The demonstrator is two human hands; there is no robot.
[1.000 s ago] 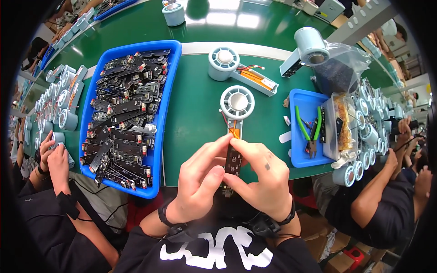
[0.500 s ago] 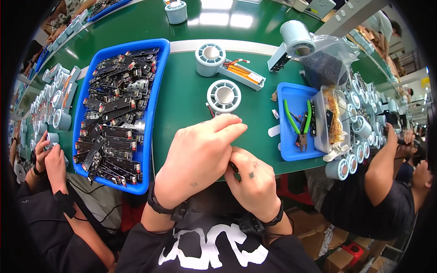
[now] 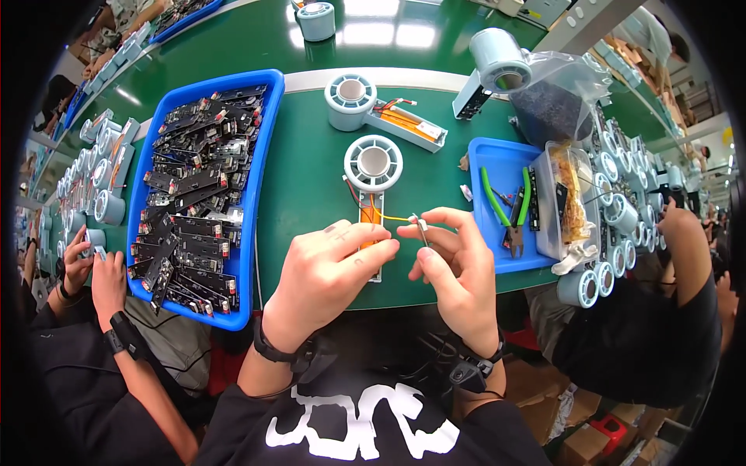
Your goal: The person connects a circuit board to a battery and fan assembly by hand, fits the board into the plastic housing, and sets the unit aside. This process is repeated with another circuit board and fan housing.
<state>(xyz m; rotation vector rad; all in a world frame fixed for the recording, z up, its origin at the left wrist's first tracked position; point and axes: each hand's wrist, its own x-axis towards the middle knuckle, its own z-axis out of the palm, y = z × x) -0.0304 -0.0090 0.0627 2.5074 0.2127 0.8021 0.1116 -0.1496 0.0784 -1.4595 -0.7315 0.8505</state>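
A pale blue fan unit with a round grille lies in front of me, its open handle pointing toward me. An orange battery and thin wires show in the handle. My left hand lies over the handle's near part, thumb and forefinger pinched; what is between them is hidden. To its right, my right hand pinches a narrow dark circuit board, seen nearly edge-on. Yellow and red wires run to the white connector at the board's far end.
At left is a blue tray heaped with circuit boards. Another open fan lies farther back. At right, a blue tray holds green-handled cutters beside a clear plastic box. People work on both sides among more fans.
My hands have moved apart, bringing the handle, battery and wires into view. The right hand has turned upward and right, showing the circuit board. The view has shifted slightly.
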